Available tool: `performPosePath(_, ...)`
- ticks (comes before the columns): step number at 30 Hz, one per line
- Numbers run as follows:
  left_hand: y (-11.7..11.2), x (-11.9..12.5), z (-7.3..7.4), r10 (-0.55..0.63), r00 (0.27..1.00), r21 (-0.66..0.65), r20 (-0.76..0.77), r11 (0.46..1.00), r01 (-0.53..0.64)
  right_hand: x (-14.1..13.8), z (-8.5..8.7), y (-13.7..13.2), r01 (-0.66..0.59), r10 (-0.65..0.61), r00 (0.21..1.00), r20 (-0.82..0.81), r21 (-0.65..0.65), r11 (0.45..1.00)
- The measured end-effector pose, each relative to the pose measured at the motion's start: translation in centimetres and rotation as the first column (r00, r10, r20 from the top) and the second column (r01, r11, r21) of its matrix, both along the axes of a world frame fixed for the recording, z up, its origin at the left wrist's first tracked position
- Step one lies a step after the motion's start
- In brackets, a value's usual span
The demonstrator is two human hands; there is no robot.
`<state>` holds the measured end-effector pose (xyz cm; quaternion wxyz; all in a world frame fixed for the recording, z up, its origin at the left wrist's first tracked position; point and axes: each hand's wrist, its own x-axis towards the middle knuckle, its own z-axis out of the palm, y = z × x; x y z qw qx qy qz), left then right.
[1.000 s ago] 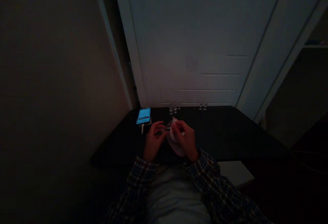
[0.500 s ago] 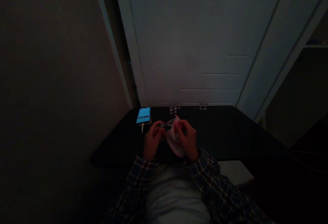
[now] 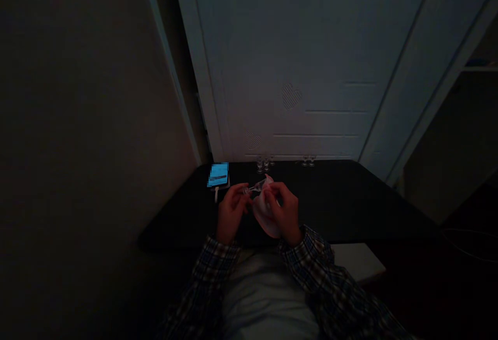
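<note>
A small clear stemmed glass (image 3: 257, 186) lies tilted sideways between my two hands, above the dark table. My left hand (image 3: 232, 208) is closed on its foot end at the left. In my right hand (image 3: 285, 206) is a pale pink cloth (image 3: 265, 219), pinched around the bowl end of the glass; part of the cloth hangs below my fingers. The cloth and fingers hide the rim of the glass. Dim light blurs the fine detail of the fingers.
Several small stemmed glasses (image 3: 266, 164) stand at the table's (image 3: 342, 205) back edge, with two more glasses (image 3: 308, 160) further right. A lit phone (image 3: 218, 174) with a white cable lies at the left. A white flat object (image 3: 356, 261) is below the front edge.
My left hand's fingers have shifted slightly at the foot of the glass. The right hand and the cloth stay almost in the same place.
</note>
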<state>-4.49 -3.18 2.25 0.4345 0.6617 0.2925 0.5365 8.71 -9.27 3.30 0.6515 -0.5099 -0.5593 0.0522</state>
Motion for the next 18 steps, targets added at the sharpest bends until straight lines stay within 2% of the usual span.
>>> performPosePath(7, -0.38, 0.06, 0.19, 0.029, 1.000, 0.031, -0.004, 0.999, -0.029, -0.14, 0.15, -0.07, 0.024, -0.023, 0.999, -0.036, 0.016, 1.000)
performPosePath(12, -0.34, -0.04, 0.23, 0.010, 1.000, 0.003, -0.016, 1.000, -0.010, -0.09, 0.14, -0.06, 0.034, -0.034, 0.999, -0.036, 0.001, 0.999)
performPosePath(18, 0.10, -0.28, -0.32, -0.019, 0.999, 0.022, -0.046, 1.000, 0.020, -0.11, 0.19, -0.20, -0.036, 0.036, 0.999, -0.015, 0.020, 0.999)
